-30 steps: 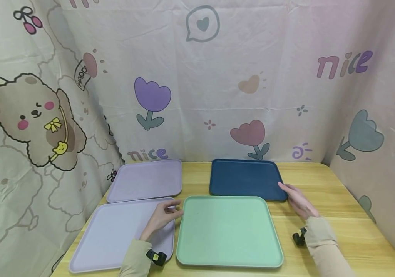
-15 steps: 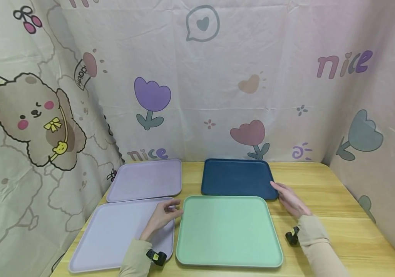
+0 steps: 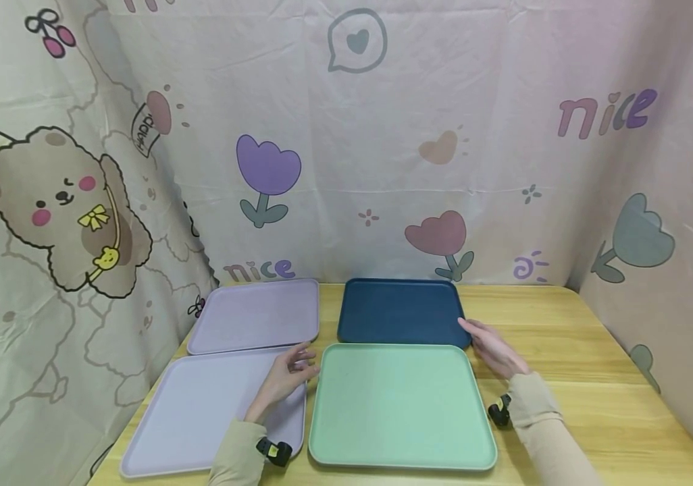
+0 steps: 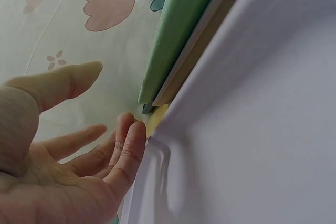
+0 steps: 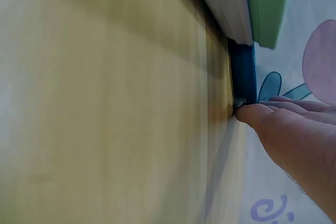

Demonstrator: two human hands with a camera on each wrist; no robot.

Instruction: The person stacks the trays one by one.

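My right hand [image 3: 495,351] holds the navy blue tray [image 3: 404,312] at its right edge, near the front corner, with fingertips over the rim. In the right wrist view the fingers [image 5: 257,116] meet the tray's end, low beside the tabletop. The navy tray lies flat behind a mint green tray [image 3: 401,405], their edges close together. A pale layer [image 5: 223,3] shows under the green tray. My left hand [image 3: 281,379] hovers over the right side of a pale lavender tray [image 3: 213,412], loosely curved and holding nothing, fingertips near the green tray's left edge.
Another light purple tray [image 3: 255,317] lies at the back left, against the pale lavender one. All rest on a wooden table [image 3: 602,385]. A printed curtain [image 3: 346,148] hangs along the back and both sides.
The navy tray has slid left along the table, with my right hand moving alongside at its edge. My left hand and the other trays have stayed about where they were.
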